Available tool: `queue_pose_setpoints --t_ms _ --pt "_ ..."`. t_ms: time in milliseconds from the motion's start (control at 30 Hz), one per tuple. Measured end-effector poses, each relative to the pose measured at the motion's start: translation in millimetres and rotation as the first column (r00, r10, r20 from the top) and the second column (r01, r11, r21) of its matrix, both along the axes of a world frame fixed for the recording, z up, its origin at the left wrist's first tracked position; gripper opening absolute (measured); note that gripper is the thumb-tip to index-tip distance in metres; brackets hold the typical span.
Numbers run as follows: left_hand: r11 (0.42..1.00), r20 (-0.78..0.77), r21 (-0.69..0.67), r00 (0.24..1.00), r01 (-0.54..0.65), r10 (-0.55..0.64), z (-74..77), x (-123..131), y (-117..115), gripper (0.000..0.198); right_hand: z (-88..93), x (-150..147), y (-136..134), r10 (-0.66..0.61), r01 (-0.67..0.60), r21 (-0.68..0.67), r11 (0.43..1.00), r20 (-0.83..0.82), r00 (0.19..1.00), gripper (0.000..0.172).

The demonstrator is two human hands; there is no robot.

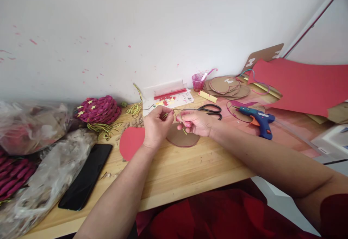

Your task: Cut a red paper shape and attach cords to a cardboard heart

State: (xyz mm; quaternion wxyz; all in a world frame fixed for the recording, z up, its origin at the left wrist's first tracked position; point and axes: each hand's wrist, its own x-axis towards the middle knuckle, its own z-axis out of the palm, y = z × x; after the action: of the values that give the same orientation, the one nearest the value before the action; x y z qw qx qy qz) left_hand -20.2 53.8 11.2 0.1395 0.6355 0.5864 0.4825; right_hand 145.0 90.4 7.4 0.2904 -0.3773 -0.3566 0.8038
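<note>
Yellow-green cord (165, 115) shows pinched at the fingertips of your left hand (155, 127), above the middle of the table (195, 170). Your right hand (198, 123) is just beside it, fingers curled inward; whether they clamp the cord too is unclear. Below your hands lies a brown cardboard piece (183, 141), with a red disc (131, 144) to its left. Scissors (209, 107) lie toward the table's back edge, and a black phone (85, 177) near its front left corner.
</note>
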Motion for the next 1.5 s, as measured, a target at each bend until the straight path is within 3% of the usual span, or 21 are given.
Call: queue_pose_setpoints --t_ms 133,233,400,567,633,733,967,1100,1200,1267,1367,1500 --pt "1.0 -0.111 -0.027 0.994 0.007 -0.01 -2.9 -3.2 0.7 0.006 -2.2 -2.0 -1.5 -0.052 0.047 0.126 0.991 0.041 0.998 0.019" --pt "0.999 -0.211 -0.032 0.977 0.02 -0.027 -4.3 -4.3 0.5 0.007 -5.0 -2.3 0.4 -0.104 0.073 0.301 0.951 0.087 0.991 0.02" --pt "0.986 -0.322 -0.088 0.933 0.14 -0.161 -5.3 -3.7 -0.1 0.011 -8.6 1.3 6.2 -0.22 0.042 0.626 0.779 0.209 0.953 0.014" --pt "0.941 -0.242 -0.107 0.909 0.321 -0.338 -4.7 -5.2 0.7 0.013 -6.5 8.7 11.5 -0.343 -0.063 0.839 0.54 0.288 0.894 0.007" --pt "0.921 -0.189 -0.108 0.902 0.374 -0.389 -3.5 -6.1 0.8 0.012 -5.1 10.9 14.1 -0.331 -0.073 0.867 0.494 0.265 0.906 0.007" --pt "0.905 -0.116 -0.108 0.898 0.413 -0.424 -1.2 -7.3 0.9 0.01 -3.5 12.2 18.1 -0.271 -0.058 0.844 0.534 0.235 0.933 0.008" --pt "0.909 0.145 -0.073 0.906 0.411 -0.398 -2.4 -6.6 4.3 0.011 -7.5 8.0 17.9 -0.146 0.087 0.508 0.857 0.077 0.986 0.023" --pt "0.96 0.141 0.022 0.95 0.279 -0.279 -2.8 -4.2 3.7 0.01 -8.1 2.3 9.8 -0.093 0.088 0.262 0.961 0.01 0.996 0.03" --pt "0.985 0.038 0.077 0.987 0.152 -0.155 -1.6 -2.6 1.8 0.006 -5.7 -1.1 3.3 -0.089 0.092 0.186 0.978 -0.025 0.996 0.028" --pt "0.991 -0.014 0.104 0.996 0.087 -0.086 -1.6 -1.8 0.7 0.006 -4.3 -2.7 0.3 -0.095 0.096 0.211 0.973 -0.016 0.995 0.027" --pt "0.993 -0.089 0.107 0.995 0.047 -0.037 -3.5 -1.6 0.0 0.005 -5.1 -5.0 -1.0 -0.131 0.111 0.343 0.933 0.036 0.991 0.026" --pt "0.989 -0.265 0.119 0.963 0.082 -0.048 -6.5 -3.3 0.8 0.008 -11.9 -7.1 1.5 -0.21 0.11 0.555 0.825 0.12 0.97 0.025"
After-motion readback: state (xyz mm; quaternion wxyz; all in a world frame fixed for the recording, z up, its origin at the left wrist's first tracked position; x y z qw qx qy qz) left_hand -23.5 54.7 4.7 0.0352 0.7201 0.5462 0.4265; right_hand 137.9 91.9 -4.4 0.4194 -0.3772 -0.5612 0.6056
